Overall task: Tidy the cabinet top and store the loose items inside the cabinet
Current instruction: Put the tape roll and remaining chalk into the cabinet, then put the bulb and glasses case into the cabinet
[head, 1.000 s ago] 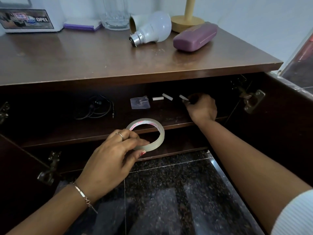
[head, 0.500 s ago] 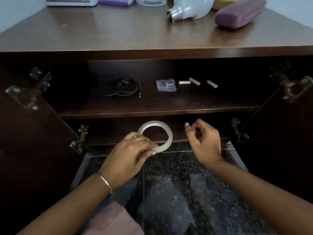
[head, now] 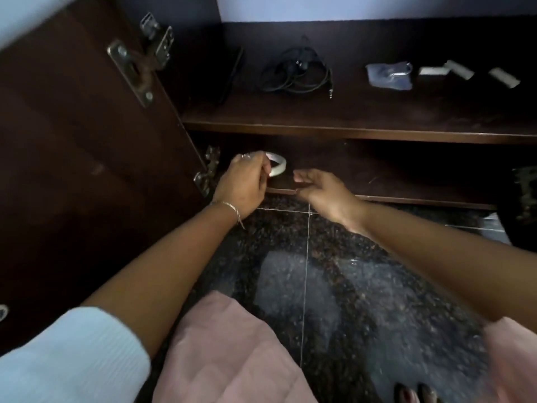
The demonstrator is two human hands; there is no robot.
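At the front lip of the bottom shelf (head: 406, 181), the left hand (head: 247, 184) grips a roll of clear tape (head: 278, 167), fingers curled over its near rim. The roll stands tilted on edge, just past the knuckles and inside the lower compartment; whether it touches the shelf board cannot be told. A ring (head: 245, 156) shows on one finger and a thin bracelet (head: 229, 206) circles the wrist.

Just to the right of that hand, a small gap apart, the right hand (head: 322, 190) hangs over the same shelf edge with fingers loosely extended toward the tape, holding nothing. Whether its palm rests on the wood is unclear.

Above both hands runs the upper shelf (head: 348, 123). On it, above the left hand, lies a tangled black earphone cable (head: 296, 74). Farther right, beyond the right hand, sits a small clear plastic packet (head: 389, 76), and beside it three short white sticks (head: 459, 69) lie in a loose row.

Left of the left hand, the open cabinet door (head: 72, 126) swings outward, its lower hinge (head: 207, 173) close to the wrist and its upper hinge (head: 142, 65) higher up.

Below the forearms lies a dark speckled stone floor (head: 319, 271), with pink fabric (head: 232, 344) nearest the camera and a white ribbed sleeve (head: 66, 359) on the left arm.
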